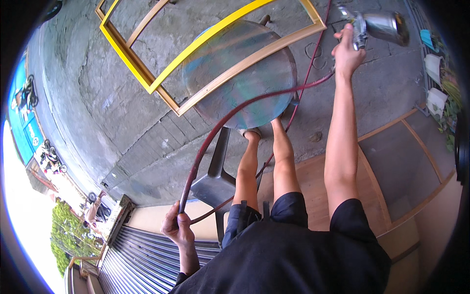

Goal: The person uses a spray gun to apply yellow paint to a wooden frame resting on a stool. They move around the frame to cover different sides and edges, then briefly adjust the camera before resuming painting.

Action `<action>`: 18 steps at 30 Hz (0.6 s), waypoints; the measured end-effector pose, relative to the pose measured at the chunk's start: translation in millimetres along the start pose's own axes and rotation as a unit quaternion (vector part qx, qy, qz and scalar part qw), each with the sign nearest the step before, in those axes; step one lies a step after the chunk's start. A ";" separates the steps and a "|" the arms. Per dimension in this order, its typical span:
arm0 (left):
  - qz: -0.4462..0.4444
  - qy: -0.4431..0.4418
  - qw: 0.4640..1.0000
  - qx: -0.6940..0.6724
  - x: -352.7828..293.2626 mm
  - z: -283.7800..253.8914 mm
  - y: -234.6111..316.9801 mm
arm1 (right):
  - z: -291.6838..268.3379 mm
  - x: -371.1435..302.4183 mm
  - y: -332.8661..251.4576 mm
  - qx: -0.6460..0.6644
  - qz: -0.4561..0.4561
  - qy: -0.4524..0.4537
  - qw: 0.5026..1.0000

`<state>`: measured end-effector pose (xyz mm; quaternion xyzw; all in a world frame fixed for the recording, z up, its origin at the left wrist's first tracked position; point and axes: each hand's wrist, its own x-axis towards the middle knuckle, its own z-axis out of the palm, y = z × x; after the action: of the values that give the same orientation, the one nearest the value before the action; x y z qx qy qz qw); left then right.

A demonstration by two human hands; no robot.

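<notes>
- Black fabric clothes the person, as a shirt (293,259) and shorts (289,210).
- Left hand (178,225): fingers curled round a dark red hose (190,179), low and left of the bare legs.
- A black plastic chair (215,185) stands beside the left leg.
- The hose arches up from this hand, above the table, to just below the right hand.
- Right hand (348,54): arm stretched far out, gripping a silver spray gun (362,29) whose metal cup points right.
- A round table (259,100), its top smeared green, blue and reddish, stands just ahead of the feet.
- Over the tabletop extends a wooden frame (126,61), partly bright yellow, partly bare wood.
- Grey concrete ground (83,83) spreads beyond.
- Far left: parked motorcycles (30,93) by a blue wall (29,130).
</notes>
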<state>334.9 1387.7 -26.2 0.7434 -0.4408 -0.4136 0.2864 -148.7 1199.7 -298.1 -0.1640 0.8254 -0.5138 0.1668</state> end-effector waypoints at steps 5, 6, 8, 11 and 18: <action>0.025 0.042 0.999 0.012 -6.8 -33.9 -15.6 | 23.3 -87.7 21.5 -0.029 -0.019 -0.125 0.992; 0.021 0.052 0.998 0.007 -9.4 -42.7 -19.3 | 30.1 -108.3 15.8 -0.008 0.020 -0.139 0.990; 0.014 0.071 0.997 -0.001 -14.2 -61.0 -26.9 | 40.4 -146.6 12.3 0.022 0.013 -0.159 0.987; 0.008 0.096 0.995 -0.019 -22.6 -83.5 -40.3 | 55.9 -195.2 14.0 0.059 -0.006 -0.202 0.978; -0.006 0.157 0.987 -0.039 -42.6 -125.0 -78.0 | 84.6 -295.4 0.5 0.036 -0.037 -0.279 0.959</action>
<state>464.5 1468.2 -10.7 0.7899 -0.3692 -0.3103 0.3788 151.9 1263.4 -302.3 -0.3248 0.7206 -0.4826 0.3773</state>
